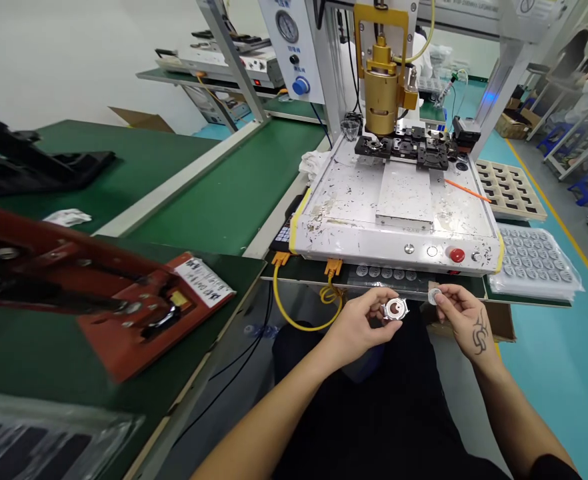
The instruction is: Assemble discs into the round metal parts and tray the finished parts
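Note:
My left hand (pixel 361 327) grips a round silver watch case (pixel 397 309) by its edge, between thumb and fingers, above my lap. The case has a ring-like opening, and a finger shows through its middle. To the right, my right hand (pixel 461 317) pinches a small pale disc (pixel 434 296) between thumb and fingertips. The two pieces are apart from each other. Just beyond the hands lies a row of several round discs (pixel 387 273) in a clear strip along the table edge.
A white bench machine (pixel 354 227) with a gold press head (pixel 381 93) and black fixture (pixel 414 148) stands ahead. Trays of discs (pixel 537 260) lie at right. At left are a red hand press (pixel 129 313) and a green table (pixel 199 193). Yellow cable (pixel 284 310) hangs below.

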`<state>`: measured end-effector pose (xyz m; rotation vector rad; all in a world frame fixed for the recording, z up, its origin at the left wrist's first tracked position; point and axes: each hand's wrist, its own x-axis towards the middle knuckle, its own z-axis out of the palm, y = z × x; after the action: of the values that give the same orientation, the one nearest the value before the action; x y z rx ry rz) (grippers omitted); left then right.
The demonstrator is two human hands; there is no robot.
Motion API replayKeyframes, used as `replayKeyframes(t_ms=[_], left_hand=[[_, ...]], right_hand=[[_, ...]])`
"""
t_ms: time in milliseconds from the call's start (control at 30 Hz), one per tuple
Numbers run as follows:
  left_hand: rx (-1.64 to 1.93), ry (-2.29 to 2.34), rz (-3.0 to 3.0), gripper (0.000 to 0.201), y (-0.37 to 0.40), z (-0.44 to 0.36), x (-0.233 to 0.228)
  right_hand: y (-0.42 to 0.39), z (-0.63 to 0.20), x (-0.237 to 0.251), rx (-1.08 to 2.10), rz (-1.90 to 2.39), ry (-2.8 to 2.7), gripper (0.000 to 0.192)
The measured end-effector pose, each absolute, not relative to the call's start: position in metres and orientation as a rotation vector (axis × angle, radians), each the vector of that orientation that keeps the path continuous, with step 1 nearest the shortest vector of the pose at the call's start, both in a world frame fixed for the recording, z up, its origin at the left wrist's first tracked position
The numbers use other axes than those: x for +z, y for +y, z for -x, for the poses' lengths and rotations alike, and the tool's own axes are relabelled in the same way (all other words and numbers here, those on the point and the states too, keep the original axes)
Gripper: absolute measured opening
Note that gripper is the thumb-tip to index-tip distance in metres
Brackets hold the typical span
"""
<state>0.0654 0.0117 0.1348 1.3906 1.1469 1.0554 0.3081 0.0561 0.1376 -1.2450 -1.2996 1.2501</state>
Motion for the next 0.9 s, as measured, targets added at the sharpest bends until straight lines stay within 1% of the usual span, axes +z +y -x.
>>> replayKeyframes(t_ms=[100, 167, 367, 467, 600, 733, 900], left_hand=[[1.136, 0.991, -0.951, 0.047, -0.003, -0.061, 0.14], [1.173, 0.923, -0.777, 0.053, -0.011, -0.06, 0.143], [1.251, 0.892, -0.602, 0.062, -0.03, -0.056, 0.153], [1.29, 0.877, -0.573, 0.058, -0.035, -0.053, 0.157], [1.315, 0.84, -0.578, 0.048, -0.04, -0.048, 0.162], [1.299, 0.827, -0.586, 0.049, -0.043, -0.046, 0.164], [1.296, 0.832, -0.588, 0.052, -0.045, -0.045, 0.163]], right_hand=[[0.057, -0.292, 0.146, 1.427, 1.16, -1.266, 0.037], [0.056, -0.283, 0.15, 1.502, 1.115, -1.27, 0.037], [0.053, -0.268, 0.153, 1.591, 1.021, -1.349, 0.028], [0.052, -0.267, 0.153, 1.634, 0.997, -1.351, 0.026], [0.053, -0.268, 0.158, 1.817, 0.981, -1.276, 0.032], [0.051, -0.267, 0.166, 1.888, 1.021, -1.274, 0.036], [0.047, -0.264, 0.167, 1.92, 1.006, -1.373, 0.036]])
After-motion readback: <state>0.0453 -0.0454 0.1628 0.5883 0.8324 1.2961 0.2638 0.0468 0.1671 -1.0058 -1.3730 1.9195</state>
